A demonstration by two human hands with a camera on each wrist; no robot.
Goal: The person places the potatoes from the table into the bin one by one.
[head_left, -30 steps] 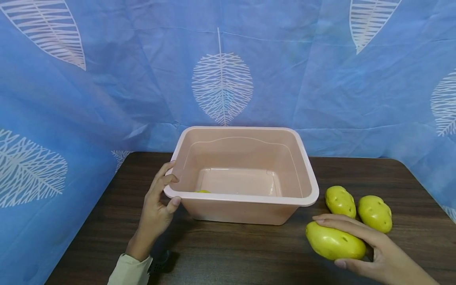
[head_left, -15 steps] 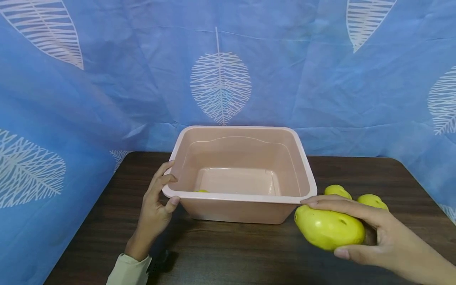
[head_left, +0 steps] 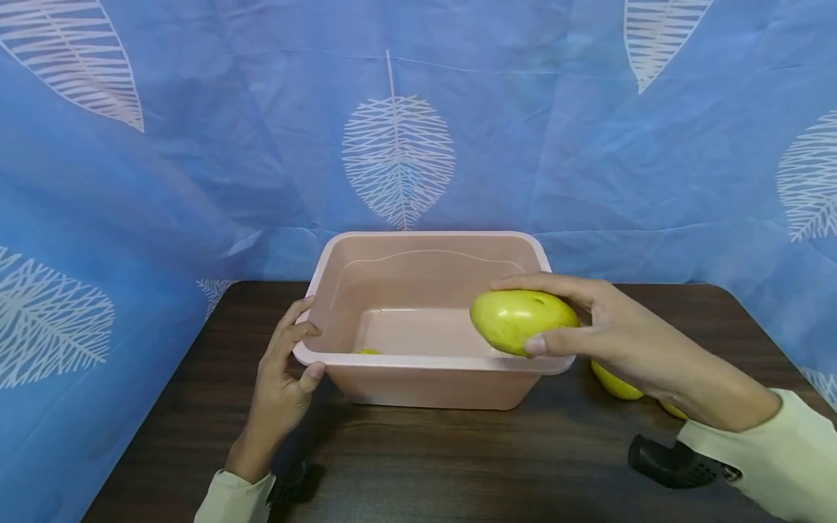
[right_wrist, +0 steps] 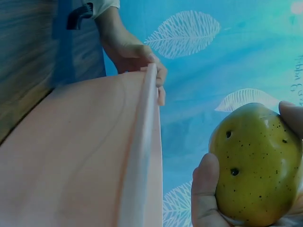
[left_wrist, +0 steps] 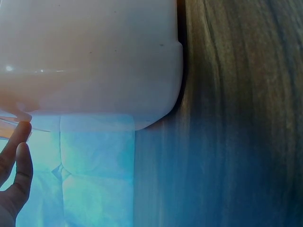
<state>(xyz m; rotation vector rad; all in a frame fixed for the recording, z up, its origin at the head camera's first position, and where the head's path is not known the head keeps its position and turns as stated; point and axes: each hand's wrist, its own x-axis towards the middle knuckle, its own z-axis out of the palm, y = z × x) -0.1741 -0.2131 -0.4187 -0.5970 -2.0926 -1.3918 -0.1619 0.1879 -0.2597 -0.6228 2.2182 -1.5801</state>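
A yellow-green potato (head_left: 523, 321) with dark pits is gripped in my right hand (head_left: 588, 312), thumb on the near side and fingers over the top. It hangs over the right part of a pale pink plastic basin (head_left: 431, 362). The right wrist view shows the potato (right_wrist: 255, 165) between thumb and fingers, beside the basin's rim (right_wrist: 139, 142). My left hand (head_left: 281, 385) holds the basin's left front corner, fingers over the rim and thumb in front. A sliver of another potato (head_left: 369, 351) shows inside the basin, mostly hidden by the front wall.
Two more potatoes lie right of the basin, partly behind my right forearm: one nearer the basin (head_left: 616, 381) and one farther right (head_left: 673, 410). All stand on a dark wooden table (head_left: 418, 465). A blue cloth with white leaf prints (head_left: 261, 145) hangs behind it.
My right hand has lifted the potato off the right side of the table and carried it left and up over the basin. The left hand keeps its hold on the rim.
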